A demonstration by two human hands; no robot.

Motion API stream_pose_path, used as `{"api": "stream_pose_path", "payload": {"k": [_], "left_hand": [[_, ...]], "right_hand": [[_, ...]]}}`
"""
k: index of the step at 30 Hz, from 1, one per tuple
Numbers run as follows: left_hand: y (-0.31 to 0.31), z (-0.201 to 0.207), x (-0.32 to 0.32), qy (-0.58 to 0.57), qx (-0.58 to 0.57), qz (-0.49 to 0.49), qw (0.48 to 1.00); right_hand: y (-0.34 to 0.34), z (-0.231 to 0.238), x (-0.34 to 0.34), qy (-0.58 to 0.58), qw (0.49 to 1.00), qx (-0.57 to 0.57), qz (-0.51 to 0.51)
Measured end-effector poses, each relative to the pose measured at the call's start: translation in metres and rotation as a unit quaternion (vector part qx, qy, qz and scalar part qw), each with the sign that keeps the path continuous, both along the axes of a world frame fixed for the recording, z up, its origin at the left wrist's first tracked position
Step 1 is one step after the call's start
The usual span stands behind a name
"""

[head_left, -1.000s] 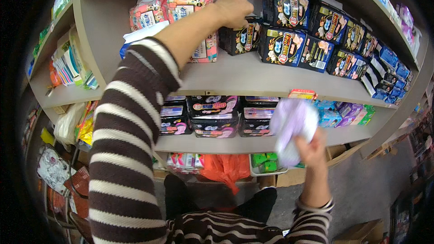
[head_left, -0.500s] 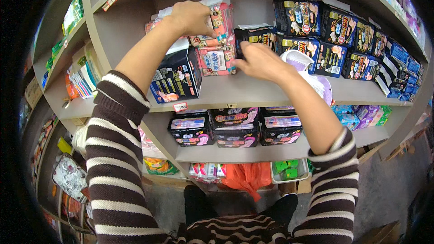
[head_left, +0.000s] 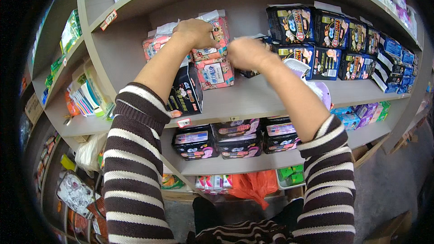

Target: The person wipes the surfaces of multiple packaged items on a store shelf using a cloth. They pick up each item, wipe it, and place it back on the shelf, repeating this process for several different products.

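Note:
My left hand (head_left: 195, 34) is closed over the front top of an upper pink pack of pads (head_left: 220, 29), fingers bent down its face. Below that pack stands a lower pink pack (head_left: 217, 74) with a white label. My right hand (head_left: 247, 54), smeared by motion, is at the right side of the pink stack; its fingers are hard to make out. A dark pack lies partly hidden behind it. Left of the lower pink pack, a black pack (head_left: 189, 91) stands near the shelf's front edge, partly covered by my left forearm.
Black packs (head_left: 294, 23) stand in two tiers on the right, beside blue packs (head_left: 402, 65). A white and lavender mesh item (head_left: 319, 89) sits behind my right forearm. The shelf below holds more black packs (head_left: 194, 142). An upright divider (head_left: 92, 58) bounds the left side.
The view has shifted, so the shelves sit lower. My right hand has moved up and left against the pink stack. My left hand stays on the upper pink pack.

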State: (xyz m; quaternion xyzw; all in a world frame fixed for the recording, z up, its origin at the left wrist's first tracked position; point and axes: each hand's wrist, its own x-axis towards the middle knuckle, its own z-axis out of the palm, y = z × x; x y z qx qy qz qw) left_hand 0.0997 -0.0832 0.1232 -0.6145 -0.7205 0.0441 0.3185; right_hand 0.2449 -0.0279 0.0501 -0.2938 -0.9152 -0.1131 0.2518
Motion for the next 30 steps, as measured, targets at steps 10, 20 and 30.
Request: {"api": "stream_pose_path", "payload": {"k": [10,20,30], "left_hand": [[-0.002,-0.008,-0.005,0.004,0.029,-0.045,0.999],[-0.002,-0.009,-0.005,-0.024,0.026,-0.022,0.999],[-0.042,-0.024,0.014,0.074,0.207,-0.200,0.955]], "right_hand": [[0.053,-0.005,-0.008,0.015,0.988,-0.069,-0.138],[0.050,-0.013,0.049,0.061,0.996,0.058,0.023],[-0.016,0.000,0.059,0.083,0.983,0.148,0.073]]}}
